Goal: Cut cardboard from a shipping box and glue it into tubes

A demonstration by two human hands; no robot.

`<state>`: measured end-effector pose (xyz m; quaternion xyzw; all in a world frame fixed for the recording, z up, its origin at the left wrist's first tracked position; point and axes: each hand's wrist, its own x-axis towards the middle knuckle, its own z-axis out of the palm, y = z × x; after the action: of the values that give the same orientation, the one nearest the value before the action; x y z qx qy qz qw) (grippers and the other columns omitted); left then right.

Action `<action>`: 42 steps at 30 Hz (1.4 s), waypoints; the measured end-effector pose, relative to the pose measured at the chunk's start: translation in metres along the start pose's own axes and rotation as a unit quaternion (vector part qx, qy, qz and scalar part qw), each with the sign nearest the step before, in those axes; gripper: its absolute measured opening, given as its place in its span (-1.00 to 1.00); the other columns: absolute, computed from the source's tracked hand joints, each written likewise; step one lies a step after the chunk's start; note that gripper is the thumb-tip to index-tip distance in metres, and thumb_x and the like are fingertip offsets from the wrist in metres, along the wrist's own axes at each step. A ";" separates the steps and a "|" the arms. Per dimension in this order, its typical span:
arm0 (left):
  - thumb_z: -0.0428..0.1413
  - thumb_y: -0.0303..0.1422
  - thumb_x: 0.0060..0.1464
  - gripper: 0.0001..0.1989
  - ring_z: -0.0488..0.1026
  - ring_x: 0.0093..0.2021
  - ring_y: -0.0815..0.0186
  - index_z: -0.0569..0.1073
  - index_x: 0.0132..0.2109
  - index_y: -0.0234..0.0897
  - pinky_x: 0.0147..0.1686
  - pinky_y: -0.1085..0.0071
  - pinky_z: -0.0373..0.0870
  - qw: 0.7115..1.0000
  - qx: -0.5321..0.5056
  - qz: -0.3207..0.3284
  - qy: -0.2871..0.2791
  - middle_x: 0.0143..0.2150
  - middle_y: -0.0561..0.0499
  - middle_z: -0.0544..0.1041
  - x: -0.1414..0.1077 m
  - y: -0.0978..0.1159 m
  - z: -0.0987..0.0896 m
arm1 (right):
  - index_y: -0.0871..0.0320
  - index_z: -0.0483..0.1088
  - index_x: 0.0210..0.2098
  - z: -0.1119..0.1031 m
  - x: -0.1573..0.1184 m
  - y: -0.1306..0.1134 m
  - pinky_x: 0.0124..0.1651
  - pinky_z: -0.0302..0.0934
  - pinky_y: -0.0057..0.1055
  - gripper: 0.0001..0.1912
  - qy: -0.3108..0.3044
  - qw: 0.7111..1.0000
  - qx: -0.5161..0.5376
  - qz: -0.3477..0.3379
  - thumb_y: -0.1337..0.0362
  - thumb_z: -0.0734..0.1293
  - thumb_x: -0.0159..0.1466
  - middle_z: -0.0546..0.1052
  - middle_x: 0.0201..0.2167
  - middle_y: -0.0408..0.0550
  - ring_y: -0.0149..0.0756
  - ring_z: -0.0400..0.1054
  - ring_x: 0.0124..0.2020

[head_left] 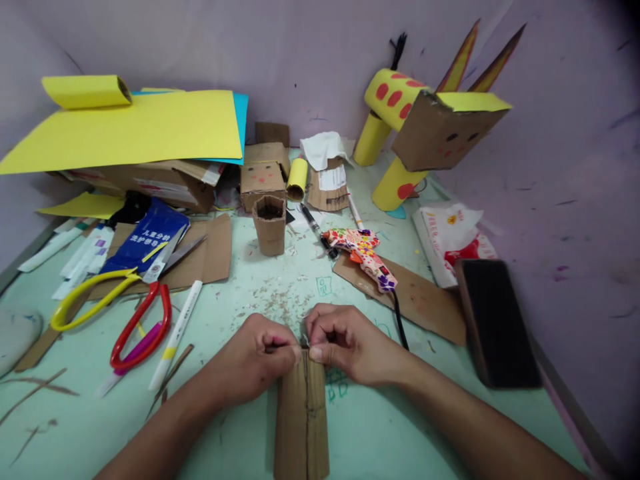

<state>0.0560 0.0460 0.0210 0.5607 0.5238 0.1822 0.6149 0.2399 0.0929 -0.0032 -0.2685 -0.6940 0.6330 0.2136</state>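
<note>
A long brown piece of folded cardboard (302, 427) lies at the bottom middle, with a seam running down its length. My left hand (267, 353) pinches its far end on the left of the seam. On the other side of the seam, my right hand (337, 340) grips the same end between thumb and fingers. Small cardboard scraps (280, 293) are scattered just beyond my hands. A flower-patterned glue gun (361, 253) rests past my right hand, on a flat cardboard strip (425, 300).
Scissors (143, 313) with red and yellow handles and a white marker (176, 333) lie left. A cardboard cup (270, 227) stands ahead. At the back right is a yellow giraffe-like cardboard figure (440, 133). A phone (497, 320) and a tissue pack (450, 240) are right.
</note>
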 end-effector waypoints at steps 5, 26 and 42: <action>-0.07 -0.34 -0.13 -0.80 -0.06 -0.58 0.47 0.13 -0.63 -0.24 -0.60 0.44 -0.13 1.000 0.004 -0.005 -0.001 -0.65 0.18 -0.01 -0.001 0.002 0.001 | 0.17 0.27 -0.63 0.001 0.000 0.000 -0.38 0.15 -0.38 -0.62 0.002 1.000 -0.002 -0.009 0.06 0.35 0.17 0.36 -0.47 -0.08 -0.34 0.26 -0.44; -0.05 -0.29 -0.07 -0.73 -0.06 -0.60 0.48 0.08 -0.63 -0.22 -0.62 0.45 -0.14 1.000 -0.013 0.003 -0.023 -0.65 0.19 -0.02 0.000 0.002 0.001 | 0.17 0.25 -0.64 0.001 -0.002 -0.003 -0.47 0.08 -0.46 -0.75 -0.005 0.999 -0.034 -0.011 0.32 0.34 0.11 0.35 -0.48 -0.10 -0.39 0.22 -0.48; -0.03 -0.17 0.02 -0.64 -0.03 -0.61 0.47 0.12 -0.62 -0.22 -0.62 0.45 -0.11 0.999 -0.025 0.004 -0.036 -0.67 0.19 0.04 -0.001 0.002 0.001 | 0.17 0.26 -0.63 0.002 -0.001 0.000 -0.46 0.09 -0.42 -0.80 0.005 0.999 -0.034 -0.011 0.37 0.33 0.07 0.35 -0.48 -0.08 -0.36 0.23 -0.49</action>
<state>0.0570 0.0455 0.0229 0.5536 0.4947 0.1774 0.6460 0.2395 0.0902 -0.0033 -0.2709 -0.7173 0.6049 0.2150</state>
